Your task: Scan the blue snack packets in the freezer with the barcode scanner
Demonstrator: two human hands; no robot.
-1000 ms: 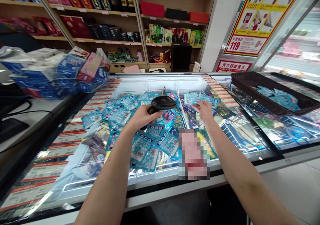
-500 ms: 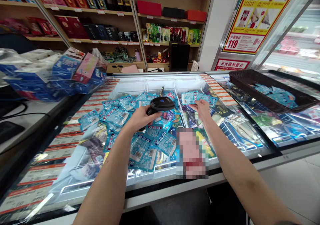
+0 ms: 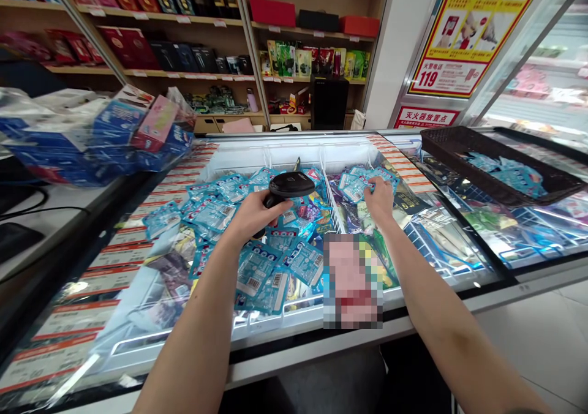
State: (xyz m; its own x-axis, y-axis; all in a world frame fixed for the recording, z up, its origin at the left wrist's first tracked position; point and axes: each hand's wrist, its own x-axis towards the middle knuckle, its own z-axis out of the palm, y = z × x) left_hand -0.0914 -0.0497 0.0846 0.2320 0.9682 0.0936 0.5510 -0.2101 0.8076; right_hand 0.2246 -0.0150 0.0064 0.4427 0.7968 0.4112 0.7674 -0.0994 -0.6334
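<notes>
My left hand (image 3: 255, 218) is wrapped round the handle of a black barcode scanner (image 3: 291, 184), whose head points away over the freezer. Under and around it, many flat blue packets (image 3: 257, 270) with printed barcodes lie in a loose pile on the glass-topped display freezer. Farther right, my right hand (image 3: 380, 201) has its fingers curled at the edge of a blue packet (image 3: 386, 175) in a smaller group. Just left of those fingers another blue packet (image 3: 353, 187) lies barcode side up. The fingertips are partly hidden.
A dark brown basket (image 3: 503, 169) with blue packets stands on the right. Blue boxes (image 3: 117, 126) in plastic are stacked on the left counter. A blurred-out pinkish object (image 3: 351, 279) lies at the freezer's front edge. Stocked shelves (image 3: 184, 74) stand behind.
My right hand has moved slightly right and let go of the packet it held, which now lies among the right-hand group. The scanner has shifted slightly left and up.
</notes>
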